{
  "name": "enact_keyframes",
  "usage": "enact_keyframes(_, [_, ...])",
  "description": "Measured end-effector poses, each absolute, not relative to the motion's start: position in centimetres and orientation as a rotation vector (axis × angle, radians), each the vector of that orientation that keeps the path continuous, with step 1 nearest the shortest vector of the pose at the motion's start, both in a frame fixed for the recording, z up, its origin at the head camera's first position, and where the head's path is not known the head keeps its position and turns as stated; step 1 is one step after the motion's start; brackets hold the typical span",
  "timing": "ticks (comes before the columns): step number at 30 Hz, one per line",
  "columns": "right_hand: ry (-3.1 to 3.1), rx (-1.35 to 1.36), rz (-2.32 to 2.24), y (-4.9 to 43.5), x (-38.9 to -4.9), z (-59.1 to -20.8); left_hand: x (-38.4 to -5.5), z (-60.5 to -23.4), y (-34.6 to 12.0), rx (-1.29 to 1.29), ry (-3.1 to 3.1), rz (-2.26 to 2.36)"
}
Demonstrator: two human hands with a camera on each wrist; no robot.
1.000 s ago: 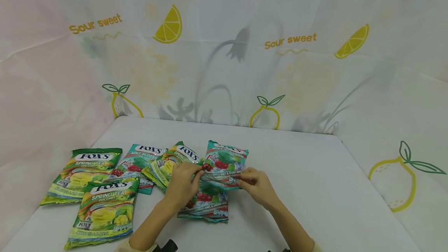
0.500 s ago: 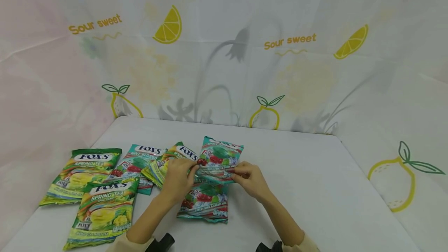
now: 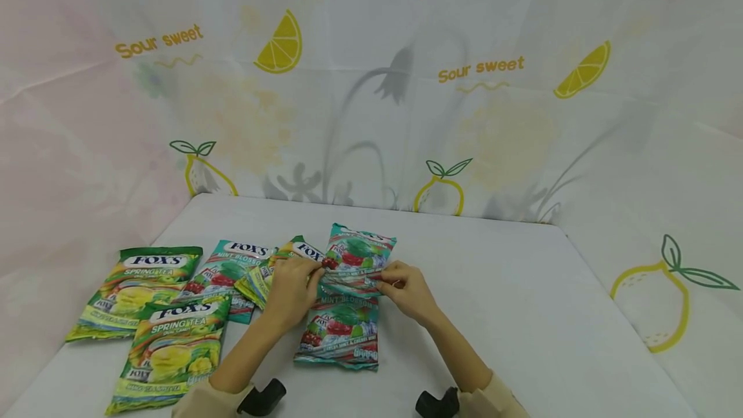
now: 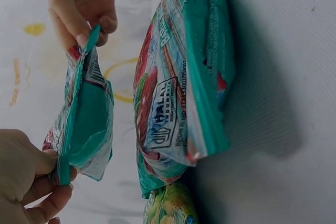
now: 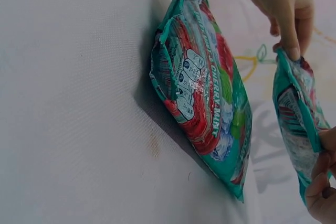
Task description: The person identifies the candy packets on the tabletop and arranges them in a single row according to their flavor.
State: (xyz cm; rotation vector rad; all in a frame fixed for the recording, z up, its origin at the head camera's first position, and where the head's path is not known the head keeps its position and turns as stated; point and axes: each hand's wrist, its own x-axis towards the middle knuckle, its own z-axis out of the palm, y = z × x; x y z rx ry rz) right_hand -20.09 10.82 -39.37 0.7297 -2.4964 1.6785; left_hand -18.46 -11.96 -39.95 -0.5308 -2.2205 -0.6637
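Both hands hold up one teal Mint Blossom candy bag (image 3: 355, 253) by its lower corners. My left hand (image 3: 292, 288) pinches its left corner between thumb and fingers, and my right hand (image 3: 411, 292) pinches the right one. In the left wrist view the held bag (image 4: 89, 114) shows its teal underside, raised off the table. A second teal candy bag (image 3: 340, 334) lies flat just in front of it, its top edge partly covered. Behind the left hand a yellow-green Spring Tea candy bag (image 3: 255, 284) is partly hidden.
To the left lie two more Spring Tea bags (image 3: 174, 353) and another Mint Blossom bag (image 3: 223, 269), some overlapping. The white table (image 3: 522, 315) extends to the right. A lemon-printed cloth (image 3: 360, 115) hangs behind it.
Both hands, still holding the teal candy bag, have moved left and slightly away from the body. More of the teal bag lying in front is uncovered. The other bags have stayed put.
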Motion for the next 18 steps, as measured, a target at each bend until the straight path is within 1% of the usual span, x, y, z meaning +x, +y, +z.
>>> enact_keyframes(8, [-2.524, 0.708, 1.633, 10.0, -20.8, -39.3, -19.1, -39.9, -12.5, -0.514, -2.218, -0.616])
enact_keyframes(18, [-2.488, 0.782, 1.599, 9.3, -21.7, -39.1, -19.6, -39.6, -13.2, -0.512, -2.216, -0.609])
